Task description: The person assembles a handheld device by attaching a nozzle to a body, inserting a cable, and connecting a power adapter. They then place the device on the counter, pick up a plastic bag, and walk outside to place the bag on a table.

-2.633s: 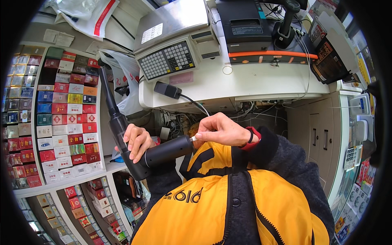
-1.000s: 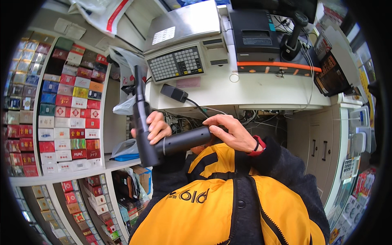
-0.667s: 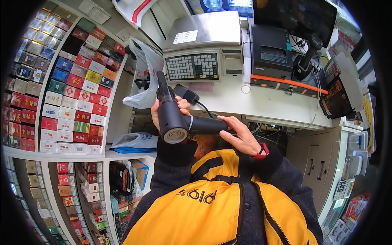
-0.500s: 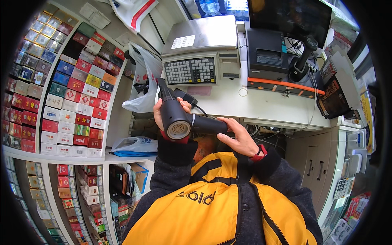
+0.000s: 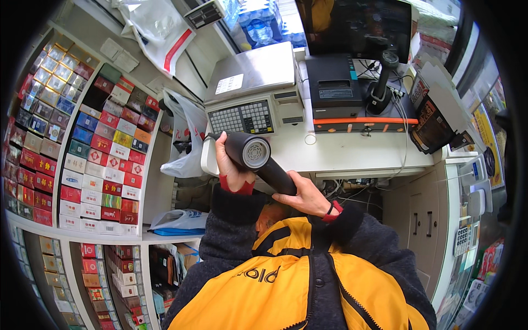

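Observation:
Both hands hold a black hair-dryer-shaped device (image 5: 275, 175) in front of me, over the counter's near edge. Its barrel has a round, light-coloured vent grille turned upward, and a thick cylindrical handle slants down to the right. My left hand (image 5: 234, 168) is closed around the barrel from the left, below a narrow dark end. Wrapped round the lower part of the handle is my right hand (image 5: 309, 195). The device and my hand hide the fingers in part. Just beyond it stands a weighing scale (image 5: 258, 66) with a keypad.
A white counter (image 5: 352, 146) carries a black printer (image 5: 333, 88), a barcode scanner on a stand (image 5: 382, 82) and a monitor (image 5: 379, 27). Shelves of small boxes (image 5: 104, 159) fill the left. Beside the scale hangs a white plastic bag (image 5: 184, 159). Loose cables (image 5: 352, 192) show below the counter.
The device has turned so its vent grille tips further upward and its handle slants more steeply. My right hand has shifted lower on the picture. The whole view has shifted slightly.

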`<move>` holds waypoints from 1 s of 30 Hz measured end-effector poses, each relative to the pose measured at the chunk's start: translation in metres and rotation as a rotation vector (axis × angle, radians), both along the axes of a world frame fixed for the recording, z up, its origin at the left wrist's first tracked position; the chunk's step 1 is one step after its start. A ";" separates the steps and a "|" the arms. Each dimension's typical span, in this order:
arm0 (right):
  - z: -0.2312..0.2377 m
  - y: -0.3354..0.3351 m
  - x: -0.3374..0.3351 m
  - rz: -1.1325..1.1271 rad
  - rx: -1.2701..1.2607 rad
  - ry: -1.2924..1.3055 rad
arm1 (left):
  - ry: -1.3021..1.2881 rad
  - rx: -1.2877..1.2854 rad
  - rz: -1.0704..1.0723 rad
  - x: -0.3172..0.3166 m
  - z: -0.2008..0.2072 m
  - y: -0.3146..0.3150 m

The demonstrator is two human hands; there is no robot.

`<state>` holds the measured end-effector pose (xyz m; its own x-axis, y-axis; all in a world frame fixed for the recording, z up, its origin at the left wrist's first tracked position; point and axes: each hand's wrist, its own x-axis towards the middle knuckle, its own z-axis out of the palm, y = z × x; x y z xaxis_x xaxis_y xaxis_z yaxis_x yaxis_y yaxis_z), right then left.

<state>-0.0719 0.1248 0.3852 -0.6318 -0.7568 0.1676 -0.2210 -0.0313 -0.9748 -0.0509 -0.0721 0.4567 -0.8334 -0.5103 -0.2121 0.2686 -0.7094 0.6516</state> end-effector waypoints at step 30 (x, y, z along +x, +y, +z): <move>-0.009 0.016 -0.037 0.225 -0.450 -1.082 | -0.094 0.208 -0.168 -0.015 -0.024 0.059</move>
